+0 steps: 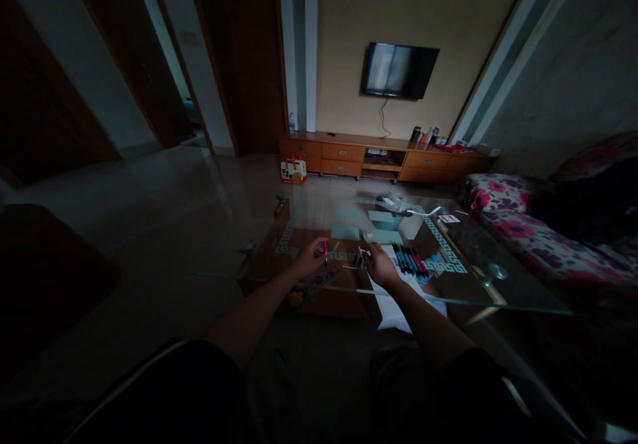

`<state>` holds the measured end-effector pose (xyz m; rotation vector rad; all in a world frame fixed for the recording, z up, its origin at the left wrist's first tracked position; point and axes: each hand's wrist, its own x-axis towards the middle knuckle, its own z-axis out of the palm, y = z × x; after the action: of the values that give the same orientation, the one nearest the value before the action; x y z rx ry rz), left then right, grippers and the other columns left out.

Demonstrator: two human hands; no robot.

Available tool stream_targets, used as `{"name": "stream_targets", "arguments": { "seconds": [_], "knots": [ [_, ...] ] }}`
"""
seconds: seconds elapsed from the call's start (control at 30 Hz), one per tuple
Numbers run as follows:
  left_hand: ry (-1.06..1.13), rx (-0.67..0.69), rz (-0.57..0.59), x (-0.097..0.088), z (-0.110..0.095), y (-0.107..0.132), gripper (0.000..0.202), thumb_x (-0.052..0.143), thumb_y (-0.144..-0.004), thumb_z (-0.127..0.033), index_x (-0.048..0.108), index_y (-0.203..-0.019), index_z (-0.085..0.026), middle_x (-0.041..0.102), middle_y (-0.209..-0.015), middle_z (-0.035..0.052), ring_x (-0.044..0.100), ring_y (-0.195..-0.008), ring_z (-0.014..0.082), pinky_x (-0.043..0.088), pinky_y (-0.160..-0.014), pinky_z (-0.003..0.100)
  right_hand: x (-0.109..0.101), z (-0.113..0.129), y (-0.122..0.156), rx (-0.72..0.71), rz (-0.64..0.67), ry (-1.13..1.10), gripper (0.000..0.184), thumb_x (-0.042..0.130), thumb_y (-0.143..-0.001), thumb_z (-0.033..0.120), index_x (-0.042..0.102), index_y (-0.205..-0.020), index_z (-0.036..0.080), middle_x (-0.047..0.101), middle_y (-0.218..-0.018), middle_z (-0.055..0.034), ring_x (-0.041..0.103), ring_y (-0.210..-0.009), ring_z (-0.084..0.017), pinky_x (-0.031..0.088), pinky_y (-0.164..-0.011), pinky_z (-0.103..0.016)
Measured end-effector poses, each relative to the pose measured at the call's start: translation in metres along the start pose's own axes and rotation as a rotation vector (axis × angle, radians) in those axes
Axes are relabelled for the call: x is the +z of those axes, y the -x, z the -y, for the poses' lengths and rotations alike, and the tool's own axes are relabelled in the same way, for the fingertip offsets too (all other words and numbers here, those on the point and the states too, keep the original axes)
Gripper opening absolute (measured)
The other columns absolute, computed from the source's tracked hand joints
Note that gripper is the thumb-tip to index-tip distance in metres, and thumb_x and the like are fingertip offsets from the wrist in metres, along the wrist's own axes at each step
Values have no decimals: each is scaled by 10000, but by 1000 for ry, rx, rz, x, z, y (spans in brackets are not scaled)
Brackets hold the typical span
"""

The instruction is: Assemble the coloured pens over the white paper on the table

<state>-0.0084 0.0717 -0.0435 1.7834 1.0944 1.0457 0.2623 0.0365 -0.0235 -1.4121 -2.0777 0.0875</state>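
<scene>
My left hand [312, 258] is closed over the glass coffee table [343, 291], its fingers pinching a short red pen piece [325, 250] that points upright. A little to the right, my right hand [381, 267] is closed too, with its fingertips pressed together. Something small and whitish shows at those fingertips, too dim to name. Between the hands, small dark pieces [357, 260] and a thin pale stick [351, 268] lie on the glass. Beside my right hand is a row of black, blue and red pens [409, 260]. White paper [393, 308] sits beneath my right forearm.
A crumpled clear plastic bag [393, 201], a white strip [425, 211] and a red-and-white card [449, 219] lie toward the table's far side. The flowered sofa [528, 231] stands at right. Beyond are a wooden TV cabinet [343, 153] and a carton [293, 171] on the floor.
</scene>
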Motion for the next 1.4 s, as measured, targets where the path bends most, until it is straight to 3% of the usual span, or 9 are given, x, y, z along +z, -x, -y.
{"name": "stream_targets", "arguments": {
  "seconds": [0.13, 0.3, 0.63, 0.73, 0.93, 1.23, 1.4],
  "knots": [
    [-22, 37, -1, 5, 4, -1, 480, 657, -820, -236, 535, -1284, -214, 673, -850, 18, 662, -758, 151, 520, -719, 268, -9, 12, -1, -81, -8, 118, 309, 485, -917, 255, 569, -1207, 192, 535, -1207, -135, 499, -1100, -278, 406, -973, -405],
    [-33, 42, 9, 5, 6, 1, 484, 648, -816, -200, 536, -1286, -220, 671, -869, 18, 649, -743, 139, 521, -712, 264, -13, 32, -3, -128, 35, 250, 353, 563, -863, 297, 584, -1204, 209, 392, -1401, -153, 400, -1196, -352, 362, -972, -484],
    [0, 35, 21, -2, 8, 4, 499, 650, -801, -189, 543, -1288, -206, 670, -861, 30, 646, -760, 152, 523, -703, 267, -7, 52, -7, -144, 202, 331, 289, 570, -839, 291, 631, -1112, 221, 278, -1492, -113, 330, -1219, -343, 302, -974, -478],
    [-13, 40, 25, -2, 9, 3, 502, 645, -805, -191, 538, -1295, -208, 670, -886, 37, 643, -764, 154, 521, -695, 266, -10, 56, -7, -165, 240, 365, 262, 562, -844, 292, 653, -1069, 194, 307, -1454, -136, 331, -1194, -338, 302, -958, -462],
    [0, 31, 13, 0, 7, 2, 491, 660, -795, -190, 551, -1274, -208, 664, -889, 35, 637, -757, 147, 518, -700, 263, -15, 54, -8, -188, 336, 429, 250, 521, -881, 296, 699, -996, 164, 464, -1179, -156, 377, -1077, -312, 315, -919, -435],
    [1, 46, 24, -4, 14, 1, 507, 654, -799, -205, 537, -1292, -200, 666, -883, 34, 642, -771, 156, 523, -711, 274, -17, 50, -9, -197, 369, 434, 235, 524, -880, 262, 737, -866, 163, 476, -1109, -142, 385, -1036, -293, 319, -879, -405],
    [-9, 47, 26, -3, 15, 0, 512, 644, -796, -180, 536, -1295, -203, 665, -887, 33, 643, -783, 156, 524, -716, 273, -16, 50, -9, -172, 344, 414, 228, 539, -876, 279, 738, -907, 170, 478, -1117, -140, 390, -1039, -292, 320, -886, -401]
  ]
}}
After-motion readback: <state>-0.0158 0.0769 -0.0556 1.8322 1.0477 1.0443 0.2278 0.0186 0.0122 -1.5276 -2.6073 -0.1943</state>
